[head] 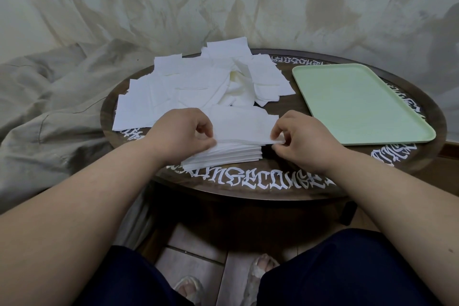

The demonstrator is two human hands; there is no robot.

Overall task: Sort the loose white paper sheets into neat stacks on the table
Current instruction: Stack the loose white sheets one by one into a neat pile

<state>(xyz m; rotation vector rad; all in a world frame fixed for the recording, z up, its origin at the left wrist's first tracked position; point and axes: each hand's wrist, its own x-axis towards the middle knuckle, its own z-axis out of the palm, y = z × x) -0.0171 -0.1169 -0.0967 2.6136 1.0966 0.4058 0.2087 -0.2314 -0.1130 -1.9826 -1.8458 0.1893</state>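
Note:
A neat stack of white paper sheets (pixel 231 155) lies at the near edge of the round dark table (pixel 280 107). Just above the stack I hold one white sheet (pixel 242 125) flat. My left hand (pixel 183 131) pinches its left edge and my right hand (pixel 305 136) pinches its right corner. Behind it, a loose, untidy pile of white sheets (pixel 198 82) covers the left and middle of the table, some overlapping and crumpled.
A pale green tray (pixel 357 104) with nothing in it lies on the right part of the table. White lettering (pixel 248 181) runs around the table rim. Beige cloth (pixel 49 107) drapes at the left and behind. My knees and slippered feet show below.

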